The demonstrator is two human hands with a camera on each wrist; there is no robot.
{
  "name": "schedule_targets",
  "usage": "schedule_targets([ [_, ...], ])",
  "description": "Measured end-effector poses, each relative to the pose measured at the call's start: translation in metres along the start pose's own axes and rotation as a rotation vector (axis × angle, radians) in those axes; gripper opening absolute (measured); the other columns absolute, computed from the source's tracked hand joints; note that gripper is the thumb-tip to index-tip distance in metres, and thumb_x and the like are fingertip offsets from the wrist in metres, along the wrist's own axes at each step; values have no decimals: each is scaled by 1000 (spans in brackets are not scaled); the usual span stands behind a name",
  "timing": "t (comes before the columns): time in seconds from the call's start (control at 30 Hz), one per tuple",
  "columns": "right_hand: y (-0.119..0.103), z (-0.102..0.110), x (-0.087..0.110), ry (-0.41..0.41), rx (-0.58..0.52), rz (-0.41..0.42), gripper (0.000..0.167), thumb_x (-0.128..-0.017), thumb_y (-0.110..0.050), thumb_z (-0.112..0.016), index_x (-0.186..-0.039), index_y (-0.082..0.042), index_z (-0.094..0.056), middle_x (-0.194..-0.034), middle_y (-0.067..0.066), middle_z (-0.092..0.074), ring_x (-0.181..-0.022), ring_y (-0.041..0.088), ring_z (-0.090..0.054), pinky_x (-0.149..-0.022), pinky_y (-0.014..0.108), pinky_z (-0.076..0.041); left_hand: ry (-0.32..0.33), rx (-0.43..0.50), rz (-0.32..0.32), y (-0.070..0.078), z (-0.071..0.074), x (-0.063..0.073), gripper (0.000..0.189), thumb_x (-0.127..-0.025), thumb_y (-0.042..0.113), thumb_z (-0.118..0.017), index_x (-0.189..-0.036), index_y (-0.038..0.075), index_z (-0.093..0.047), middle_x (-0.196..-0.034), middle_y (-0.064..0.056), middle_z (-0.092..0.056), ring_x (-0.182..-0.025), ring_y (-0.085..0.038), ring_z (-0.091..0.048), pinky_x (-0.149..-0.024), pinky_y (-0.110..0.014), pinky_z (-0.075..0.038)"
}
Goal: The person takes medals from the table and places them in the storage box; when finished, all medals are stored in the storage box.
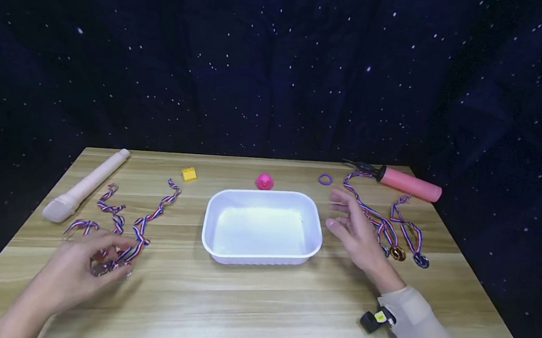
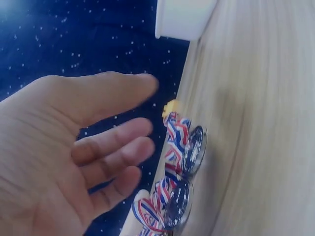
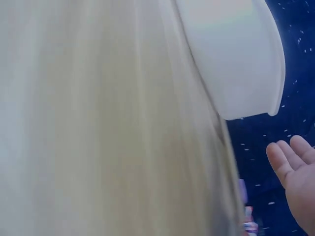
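Note:
My left hand (image 1: 77, 265) hovers over several medals with striped red, white and blue ribbons (image 1: 142, 228) on the left of the table. Its thumb and fingers are apart, with nothing held between them. Two dark, shiny medals (image 2: 195, 151) stand out beyond the fingers in the left wrist view; in the head view the hand partly hides them. To the right of a white plastic basin (image 1: 260, 257), my right hand (image 1: 356, 234) is in the air, fingers loosely extended and holding nothing. Near it lie more ribboned medals, among them a gold one (image 1: 397, 253) and a dark one (image 1: 421, 260).
A pale microphone (image 1: 85, 186) lies at the left edge. Along the back are a yellow toy brick (image 1: 189, 174), a pink rubber duck (image 1: 264, 182) and a purple ring (image 1: 325, 179). A pink hand pump (image 1: 410, 184) lies at the back right. A starry dark curtain (image 1: 278, 74) hangs behind.

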State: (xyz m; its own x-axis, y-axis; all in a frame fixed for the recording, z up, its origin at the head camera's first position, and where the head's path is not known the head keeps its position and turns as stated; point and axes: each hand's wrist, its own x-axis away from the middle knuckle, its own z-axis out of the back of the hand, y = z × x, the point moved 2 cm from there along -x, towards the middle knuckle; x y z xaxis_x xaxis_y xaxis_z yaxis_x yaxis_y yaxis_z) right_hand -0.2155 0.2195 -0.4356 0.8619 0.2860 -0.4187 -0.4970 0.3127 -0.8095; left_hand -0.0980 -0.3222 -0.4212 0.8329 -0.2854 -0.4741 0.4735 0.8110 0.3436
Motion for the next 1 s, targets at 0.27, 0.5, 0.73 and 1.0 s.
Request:
schedule_targets([
  [0.27, 17, -10, 8, -88, -367, -50, 65, -105, 2, -54, -166, 8, -31, -158, 42, -42, -143, 45, -57, -109, 42, -61, -111, 54, 11, -15, -12, 13, 53, -66, 14, -108, -110, 31, -84, -91, 20, -68, -92, -10, -70, -82, -4, -46],
  [0.5, 27, -14, 14, -201, -365, -21, 71, -105, 3, -61, -169, 2, -31, -170, 26, -42, -151, 41, -48, -122, 38, -51, -135, 96, 20, -21, -16, 15, 52, -63, 2, -105, -106, 25, -85, -108, 6, -78, -98, -8, -75, -85, -3, -53],
  [0.73, 28, -16, 13, -226, -373, -42, 80, -100, 2, -71, -170, -1, -32, -170, 24, -43, -150, 42, -48, -118, 35, -53, -155, 29, 42, -23, -18, 16, 52, -63, 7, -104, -109, 21, -86, -121, -13, -78, -84, -2, -68, -72, -14, -53],
  [1.0, 29, -16, 13, -230, -350, -33, 79, -100, 1, -73, -169, 2, -33, -166, 25, -47, -145, 39, -53, -116, 34, -54, -164, 54, 80, -21, -24, 14, 49, -66, 6, -103, -106, 23, -82, -94, 16, -65, -78, 3, -60, -65, -18, -53],
])
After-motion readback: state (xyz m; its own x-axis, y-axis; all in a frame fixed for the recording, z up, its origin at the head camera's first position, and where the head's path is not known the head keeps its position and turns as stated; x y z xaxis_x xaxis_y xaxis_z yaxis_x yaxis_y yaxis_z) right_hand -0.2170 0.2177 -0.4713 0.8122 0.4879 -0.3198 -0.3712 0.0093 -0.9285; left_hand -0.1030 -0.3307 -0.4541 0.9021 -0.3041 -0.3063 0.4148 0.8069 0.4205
